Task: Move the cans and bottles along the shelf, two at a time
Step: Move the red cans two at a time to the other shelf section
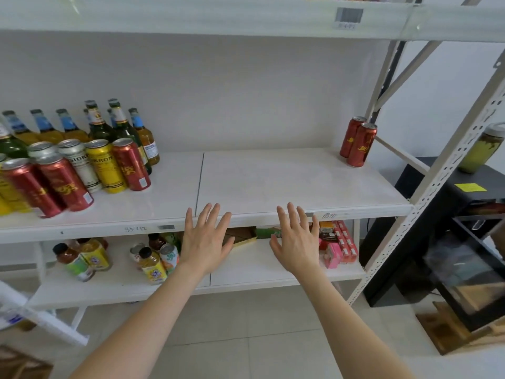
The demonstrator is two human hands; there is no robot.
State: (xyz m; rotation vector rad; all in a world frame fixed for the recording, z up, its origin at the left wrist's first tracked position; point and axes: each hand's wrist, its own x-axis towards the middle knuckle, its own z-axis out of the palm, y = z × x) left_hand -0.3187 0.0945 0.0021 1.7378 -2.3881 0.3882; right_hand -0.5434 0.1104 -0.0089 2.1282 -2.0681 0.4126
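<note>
Head view: white shelf [273, 181], middle tier.
Left hand [206, 242]: fingers spread straight, holding nothing, at shelf's front edge.
Right hand [297, 242]: likewise spread, empty.
Two red cans [362, 144]: touching, far right rear.
Other cans and bottles [103, 165]: crowded far left.

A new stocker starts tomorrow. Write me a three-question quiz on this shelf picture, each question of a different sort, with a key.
1. True or false: the left hand and the right hand each hold a can.
2. How many red cans stand at the right end of the middle shelf? A) one B) two C) four
3. Fill the gap: the cluster of cans and bottles stands at that shelf's ___ end.
Key: 1 false, both hands are open and hold nothing; 2 B; 3 left.
</note>
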